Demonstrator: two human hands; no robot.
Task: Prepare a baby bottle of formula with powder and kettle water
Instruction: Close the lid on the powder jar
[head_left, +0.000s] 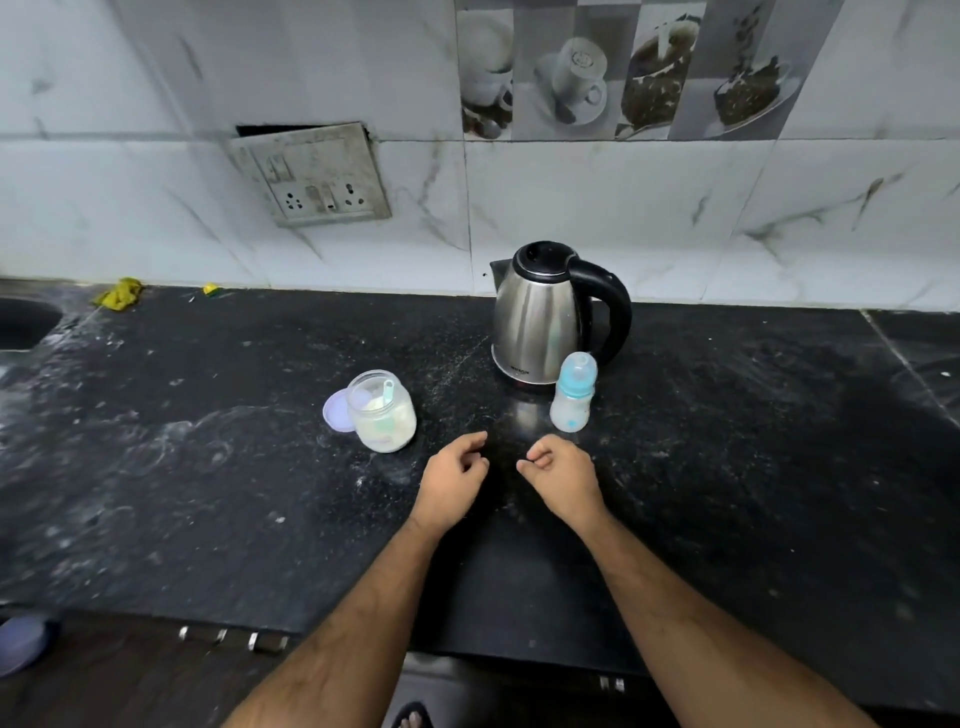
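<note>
- Our left hand (453, 474) and right hand (558, 470) hover loosely curled, holding nothing; the capped bottle (572, 392) stands touching the kettle (545, 312), so lifting either could topple it
- The open powder jar (382, 410) on the worktop (208, 467) could spill if knocked

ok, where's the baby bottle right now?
Head view: the baby bottle stands upright, capped, right of centre on the black counter, just in front of the kettle, beyond the right hand.

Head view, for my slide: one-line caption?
Empty hands hover before kettle, capped bottle and open powder jar.
</note>
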